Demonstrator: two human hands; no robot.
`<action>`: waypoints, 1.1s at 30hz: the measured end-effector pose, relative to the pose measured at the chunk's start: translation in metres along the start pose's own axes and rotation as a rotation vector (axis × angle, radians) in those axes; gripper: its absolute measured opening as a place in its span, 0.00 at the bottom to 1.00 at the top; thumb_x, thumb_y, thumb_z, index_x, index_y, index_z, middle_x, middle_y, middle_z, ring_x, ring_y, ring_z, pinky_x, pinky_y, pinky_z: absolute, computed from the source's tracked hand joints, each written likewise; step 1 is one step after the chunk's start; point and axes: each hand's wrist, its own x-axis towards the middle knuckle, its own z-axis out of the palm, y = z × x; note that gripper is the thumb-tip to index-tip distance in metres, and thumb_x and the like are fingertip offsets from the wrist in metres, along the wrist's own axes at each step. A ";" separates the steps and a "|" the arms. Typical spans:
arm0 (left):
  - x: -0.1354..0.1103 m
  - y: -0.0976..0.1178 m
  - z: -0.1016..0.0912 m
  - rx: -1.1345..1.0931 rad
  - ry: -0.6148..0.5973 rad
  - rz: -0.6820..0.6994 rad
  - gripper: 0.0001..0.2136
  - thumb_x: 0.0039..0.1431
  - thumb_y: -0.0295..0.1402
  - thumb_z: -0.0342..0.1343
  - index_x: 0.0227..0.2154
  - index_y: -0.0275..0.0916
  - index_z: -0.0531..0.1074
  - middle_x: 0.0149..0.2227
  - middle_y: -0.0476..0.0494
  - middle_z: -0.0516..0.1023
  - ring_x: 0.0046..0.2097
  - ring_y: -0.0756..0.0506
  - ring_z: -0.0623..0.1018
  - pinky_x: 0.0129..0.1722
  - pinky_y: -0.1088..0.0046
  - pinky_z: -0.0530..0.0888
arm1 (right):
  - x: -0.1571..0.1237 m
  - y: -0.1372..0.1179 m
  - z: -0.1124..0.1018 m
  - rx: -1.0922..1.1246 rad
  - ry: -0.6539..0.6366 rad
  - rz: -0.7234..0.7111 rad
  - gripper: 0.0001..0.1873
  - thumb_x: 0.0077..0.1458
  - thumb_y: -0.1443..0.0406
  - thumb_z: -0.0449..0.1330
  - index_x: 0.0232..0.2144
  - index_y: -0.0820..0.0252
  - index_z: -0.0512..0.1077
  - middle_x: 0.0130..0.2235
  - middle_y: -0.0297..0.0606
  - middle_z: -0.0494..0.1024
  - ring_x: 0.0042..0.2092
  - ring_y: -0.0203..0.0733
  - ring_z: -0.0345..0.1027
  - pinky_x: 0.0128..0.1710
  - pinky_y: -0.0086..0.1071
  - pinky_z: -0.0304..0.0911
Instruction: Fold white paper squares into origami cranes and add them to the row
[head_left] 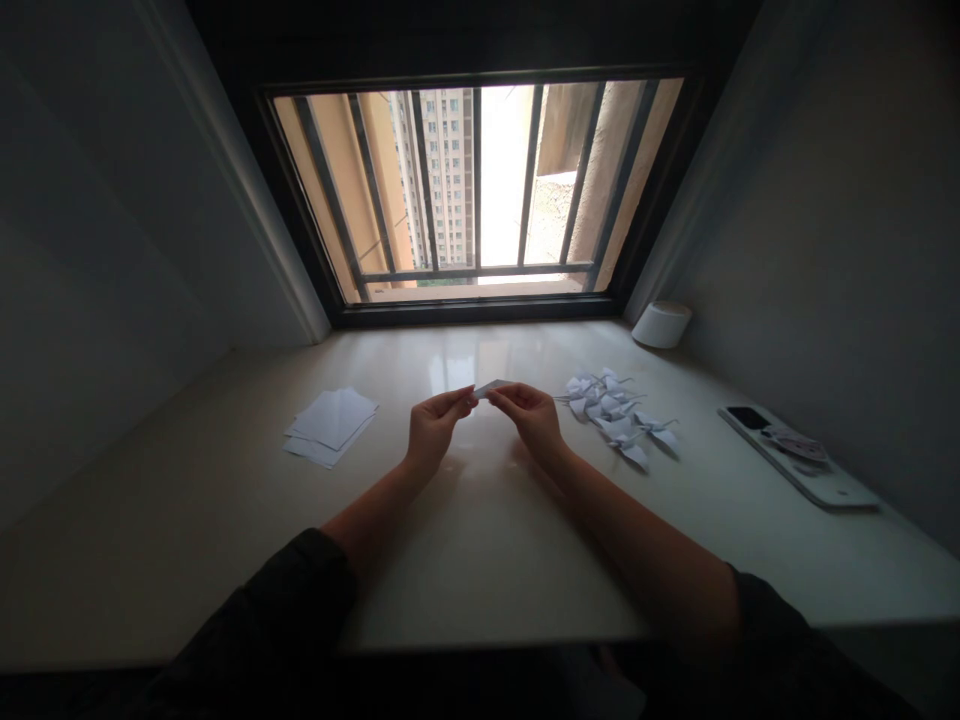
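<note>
Between my two hands is a small folded piece of paper (491, 387), held up a little over the white sill top. My left hand (437, 425) pinches its left end between thumb and fingers. On the other end, the thumb and fingers of my right hand (529, 412) are closed too. Much of the paper is hidden by the fingers, so its exact folded shape cannot be made out. Several folded paper cranes (611, 405) lie in a cluster to the right of my right hand. Left of my left hand rests a loose stack of white paper sheets (334, 420).
A white phone (799, 460) with a ring-like grip on its back lies at the right by the wall. Near the window's right corner stands a white rounded object (661, 325). The barred window (480, 190) closes off the back of the pale sill (465, 560).
</note>
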 end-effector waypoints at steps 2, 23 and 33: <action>-0.001 0.000 0.002 -0.009 0.016 0.008 0.15 0.44 0.37 0.64 0.37 0.37 0.78 0.34 0.40 0.81 0.37 0.43 0.79 0.43 0.63 0.73 | -0.001 -0.002 0.001 0.025 -0.001 0.012 0.11 0.41 0.58 0.67 0.27 0.57 0.77 0.32 0.37 0.80 0.37 0.45 0.73 0.41 0.40 0.67; 0.002 -0.002 -0.004 0.050 0.078 0.097 0.17 0.45 0.39 0.63 0.38 0.37 0.77 0.35 0.40 0.81 0.36 0.44 0.79 0.41 0.65 0.73 | -0.002 -0.008 0.004 0.039 -0.037 -0.004 0.21 0.39 0.57 0.68 0.34 0.53 0.64 0.33 0.33 0.79 0.33 0.42 0.75 0.36 0.37 0.69; -0.002 -0.002 0.000 0.020 0.024 0.037 0.16 0.45 0.37 0.64 0.38 0.38 0.77 0.35 0.40 0.81 0.38 0.43 0.79 0.43 0.62 0.73 | -0.003 -0.002 0.008 0.100 0.024 0.046 0.12 0.40 0.57 0.67 0.24 0.59 0.73 0.28 0.35 0.78 0.31 0.42 0.73 0.36 0.38 0.68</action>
